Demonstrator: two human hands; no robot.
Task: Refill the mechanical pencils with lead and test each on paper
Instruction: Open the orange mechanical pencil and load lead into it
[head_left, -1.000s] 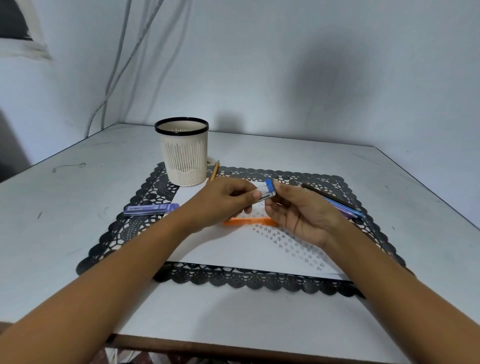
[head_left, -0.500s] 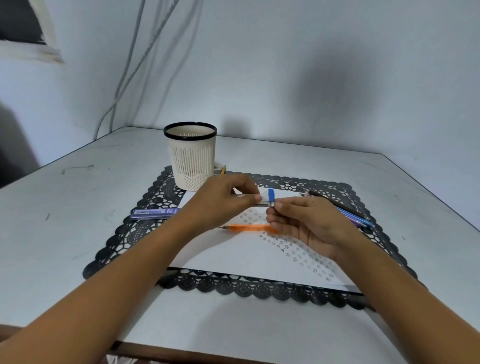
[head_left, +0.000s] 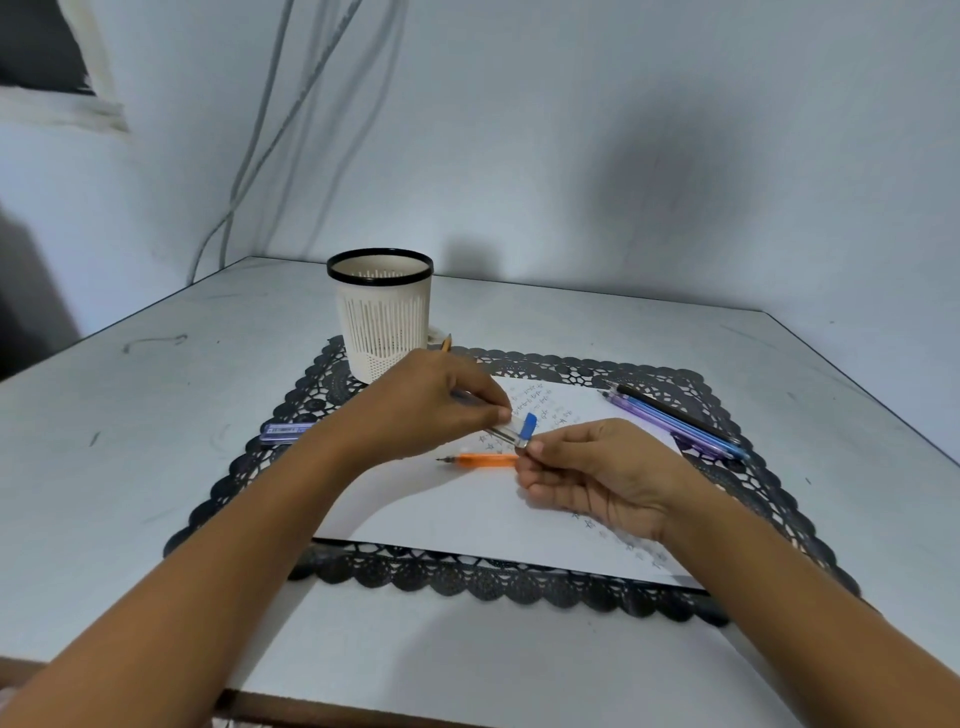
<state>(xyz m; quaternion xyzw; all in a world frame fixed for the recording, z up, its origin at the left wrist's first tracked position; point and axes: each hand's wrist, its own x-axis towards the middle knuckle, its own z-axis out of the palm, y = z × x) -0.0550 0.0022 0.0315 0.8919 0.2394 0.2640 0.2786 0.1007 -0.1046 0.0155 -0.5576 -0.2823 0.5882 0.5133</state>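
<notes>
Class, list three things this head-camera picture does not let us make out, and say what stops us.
1. Head view: most of the held pencil is covered by the left hand; only its blue-clipped end shows.
2. Head view: whether the right hand grips a lead is too small to tell.
3. Head view: the cup hides its contents behind its wall.
4. Head view: print on the lead case is too small.

You have a black lace mat (head_left: 317, 395), cream slotted cup (head_left: 383, 317) with black rim, orange pencil (head_left: 483, 460) and blue-clipped pencil (head_left: 522, 430), white paper (head_left: 457, 514) at six o'clock.
</notes>
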